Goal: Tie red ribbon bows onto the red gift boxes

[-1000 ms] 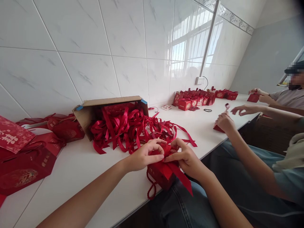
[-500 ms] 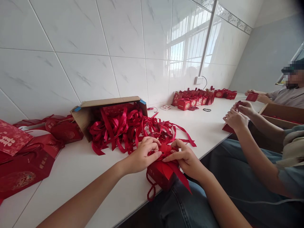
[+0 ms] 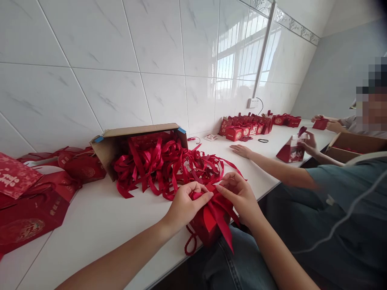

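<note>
A small red box [image 3: 205, 227] with a cord loop [image 3: 190, 241] sits at the table's front edge, just above my leg. Red ribbon [image 3: 222, 225] lies over its top, one tail hanging down the side. My left hand [image 3: 189, 203] pinches the ribbon at the top of the box between thumb and fingers. On the right side of the same ribbon, my right hand [image 3: 238, 195] is closed with thumb and fingertips together. A heap of loose red ribbons [image 3: 163, 161] spills from a cardboard box [image 3: 104, 155] just behind my hands.
Large red boxes [image 3: 33, 213] stand at the left. Rows of small red boxes [image 3: 244, 129] line the wall. At right, a co-worker's hand rests on the white table [image 3: 256, 161], the other holds a red-and-white box [image 3: 292, 151]. Another person's hands hold a box farther back.
My hands have shifted slightly at the ribbon, and its hanging tail has swung left. The co-worker has leaned forward, one arm now reaching across the table, the box turned upright.
</note>
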Demonstrator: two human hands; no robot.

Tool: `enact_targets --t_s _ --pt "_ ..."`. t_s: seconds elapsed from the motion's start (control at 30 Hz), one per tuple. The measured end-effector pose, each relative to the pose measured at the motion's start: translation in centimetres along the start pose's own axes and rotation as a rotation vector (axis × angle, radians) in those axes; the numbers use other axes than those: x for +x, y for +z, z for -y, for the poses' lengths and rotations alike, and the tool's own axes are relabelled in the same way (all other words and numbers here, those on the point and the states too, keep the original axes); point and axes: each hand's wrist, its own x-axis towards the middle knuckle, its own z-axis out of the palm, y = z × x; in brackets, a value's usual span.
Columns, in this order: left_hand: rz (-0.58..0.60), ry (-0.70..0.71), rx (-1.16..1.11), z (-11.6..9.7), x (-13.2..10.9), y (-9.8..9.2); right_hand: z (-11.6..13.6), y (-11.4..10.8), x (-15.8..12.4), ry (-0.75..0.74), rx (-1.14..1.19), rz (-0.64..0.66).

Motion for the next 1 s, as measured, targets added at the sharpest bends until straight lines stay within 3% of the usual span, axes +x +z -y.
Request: enact_targets --t_s 0.47,1.0 --pt "-0.045 0.036 0.078 0.4 -0.2 0.4 -0.2 0.0 -0.2 0.125 0.327 -0.067" --pt "-0.050 0.038 -0.001 0.9 -0.1 0.4 -1.3 -0.5 0.4 0.133 0.354 -0.117"
